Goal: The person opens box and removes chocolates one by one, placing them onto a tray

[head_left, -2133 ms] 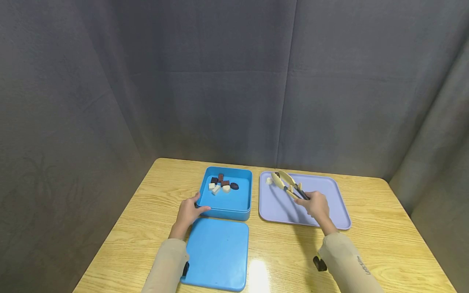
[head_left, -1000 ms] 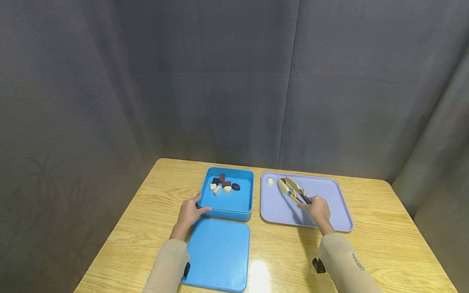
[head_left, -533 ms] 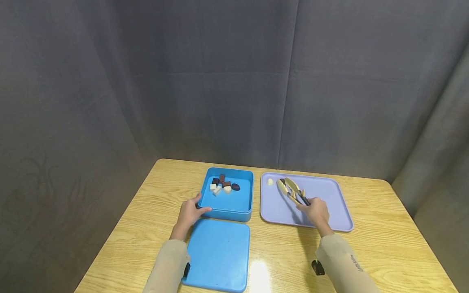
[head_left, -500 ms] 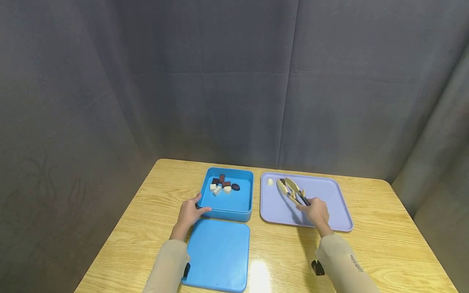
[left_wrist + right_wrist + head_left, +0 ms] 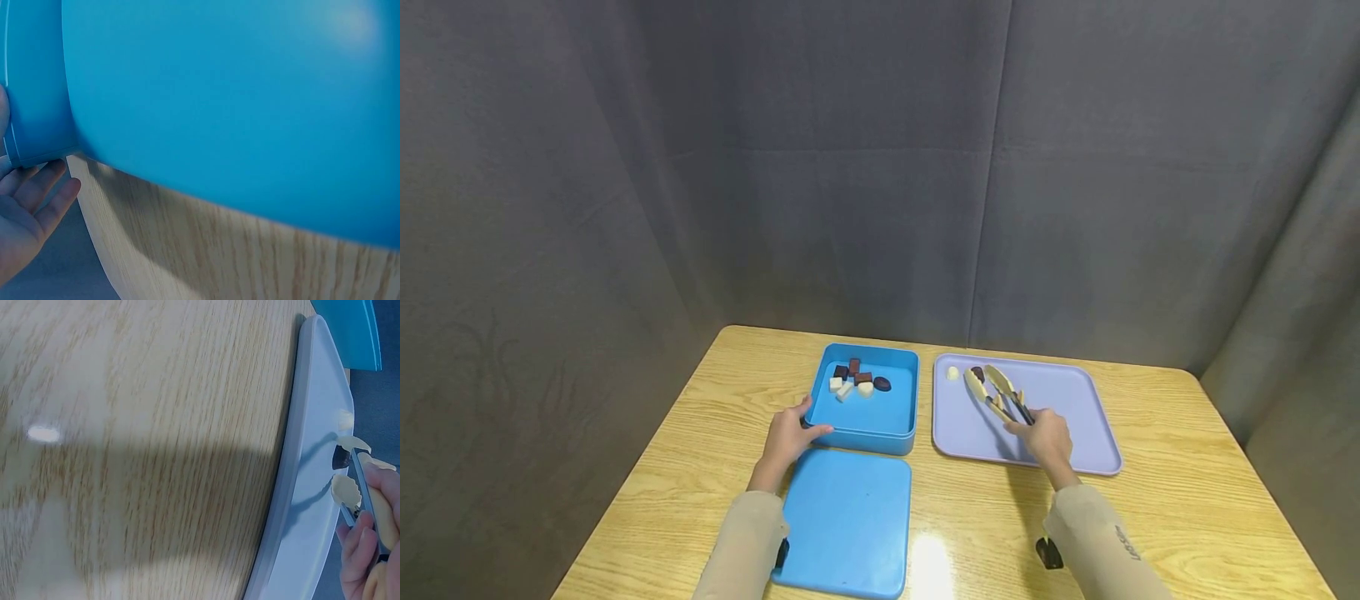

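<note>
1. Right hand [image 5: 1047,431] grips the tongs [image 5: 1000,392], fingers curled round the handles; tong tips spread apart over the far part of the lilac tray [image 5: 1075,392].
2. Dark piece [image 5: 977,372] lies on the tray just beyond the tong tips, about between them; in the right wrist view it looks to be touching one tip, contact not certain. Pale piece [image 5: 953,372] lies left of it, apart.
3. Left hand [image 5: 786,437] rests against the near left corner of the blue box [image 5: 898,417], thumb on the rim, fingers loosely bent along the wall; steadies it rather than clasps it.
4. Box holds a small cluster of dark and pale pieces [image 5: 857,379] at its far side, well ahead of the left hand.
5. Blue lid [image 5: 846,521] lies flat on the wooden table [image 5: 1187,500], just right of the left wrist.
6. Doing it well, my judgement: straddle the dark piece evenly, squeeze gently so it doesn't skid, keep tips low, and clear the pale piece.
</note>
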The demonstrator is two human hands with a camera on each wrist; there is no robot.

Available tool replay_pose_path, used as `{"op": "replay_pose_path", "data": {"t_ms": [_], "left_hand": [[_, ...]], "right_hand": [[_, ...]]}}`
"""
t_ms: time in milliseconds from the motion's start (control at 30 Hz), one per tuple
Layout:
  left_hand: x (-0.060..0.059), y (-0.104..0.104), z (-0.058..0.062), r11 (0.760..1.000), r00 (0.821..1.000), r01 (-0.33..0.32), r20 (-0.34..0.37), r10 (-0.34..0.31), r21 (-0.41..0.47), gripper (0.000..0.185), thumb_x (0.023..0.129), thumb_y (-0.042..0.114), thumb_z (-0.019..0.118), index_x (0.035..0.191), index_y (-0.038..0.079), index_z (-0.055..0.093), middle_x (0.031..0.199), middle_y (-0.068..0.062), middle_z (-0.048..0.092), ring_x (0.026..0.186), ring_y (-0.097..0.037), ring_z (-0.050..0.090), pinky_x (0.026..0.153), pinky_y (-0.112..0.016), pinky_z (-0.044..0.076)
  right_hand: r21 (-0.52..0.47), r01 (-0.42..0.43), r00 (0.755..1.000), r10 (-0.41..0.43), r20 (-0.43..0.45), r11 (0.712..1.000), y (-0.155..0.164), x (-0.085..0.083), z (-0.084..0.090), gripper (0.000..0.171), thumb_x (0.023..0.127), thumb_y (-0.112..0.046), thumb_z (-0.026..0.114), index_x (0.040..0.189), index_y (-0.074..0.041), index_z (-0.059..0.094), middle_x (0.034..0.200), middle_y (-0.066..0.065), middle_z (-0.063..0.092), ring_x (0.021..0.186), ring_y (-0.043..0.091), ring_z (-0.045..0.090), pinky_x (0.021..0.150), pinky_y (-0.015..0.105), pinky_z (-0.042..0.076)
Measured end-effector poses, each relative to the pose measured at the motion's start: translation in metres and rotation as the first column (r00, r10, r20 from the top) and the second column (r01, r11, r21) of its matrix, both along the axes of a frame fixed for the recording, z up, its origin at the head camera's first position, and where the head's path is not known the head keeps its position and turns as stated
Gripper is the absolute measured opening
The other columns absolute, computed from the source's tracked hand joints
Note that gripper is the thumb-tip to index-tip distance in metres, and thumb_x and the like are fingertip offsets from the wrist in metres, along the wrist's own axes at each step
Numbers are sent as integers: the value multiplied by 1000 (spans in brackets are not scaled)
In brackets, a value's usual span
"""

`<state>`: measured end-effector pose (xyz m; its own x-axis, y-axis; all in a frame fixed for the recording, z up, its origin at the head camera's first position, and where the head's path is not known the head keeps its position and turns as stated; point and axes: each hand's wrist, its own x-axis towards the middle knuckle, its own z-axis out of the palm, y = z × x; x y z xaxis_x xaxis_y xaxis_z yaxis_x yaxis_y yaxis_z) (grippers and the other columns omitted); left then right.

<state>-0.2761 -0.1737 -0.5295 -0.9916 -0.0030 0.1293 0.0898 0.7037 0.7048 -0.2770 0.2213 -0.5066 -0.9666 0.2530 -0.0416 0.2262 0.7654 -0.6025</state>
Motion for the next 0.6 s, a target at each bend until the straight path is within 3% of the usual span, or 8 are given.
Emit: {"op": "replay_pose_path", "data": {"t_ms": [600], "left_hand": [[0,0,2,1000,1000,-3,25,3,8,72,74,25,73,128,-8,40,130,-21,40,119,-34,38,92,-43,38]], "right_hand": [[-45,13,998,-16,-65,999,5,7,11,57,69,-35,75,110,1,62,84,19,63,59,22,48,44,32,37]]}}
